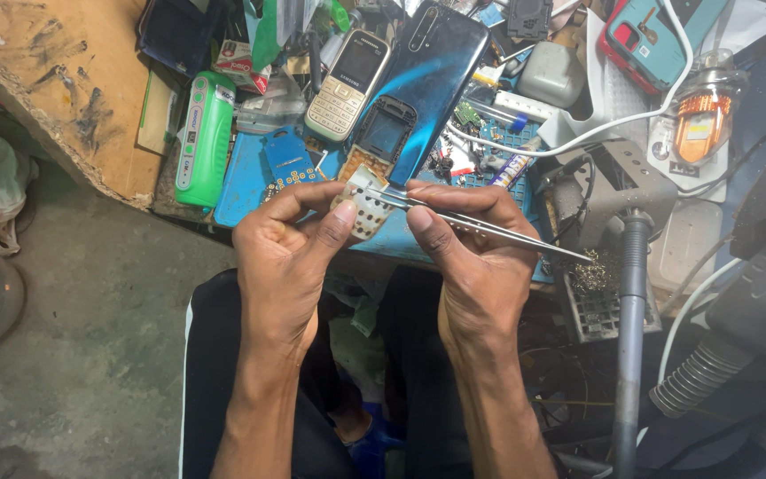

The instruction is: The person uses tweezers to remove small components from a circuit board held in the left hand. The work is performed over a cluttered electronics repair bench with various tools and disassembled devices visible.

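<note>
My left hand (290,244) pinches a small pale keypad membrane (367,208) with rows of round holes, held above the front edge of a blue work mat (246,182). My right hand (472,248) grips metal tweezers (489,229), their tips touching the top of the membrane. Just beyond the hands, an opened keypad phone body (381,137) with an empty screen frame lies on the mat.
A cream keypad phone (347,84), a dark smartphone lying face down (432,71), a green box-shaped device (203,137) and a blue keypad overlay (287,160) crowd the bench. A soldering iron stand (631,266) with brass wool, a white cable, and a grey hose sit at right. A wooden board (64,80) lies at left.
</note>
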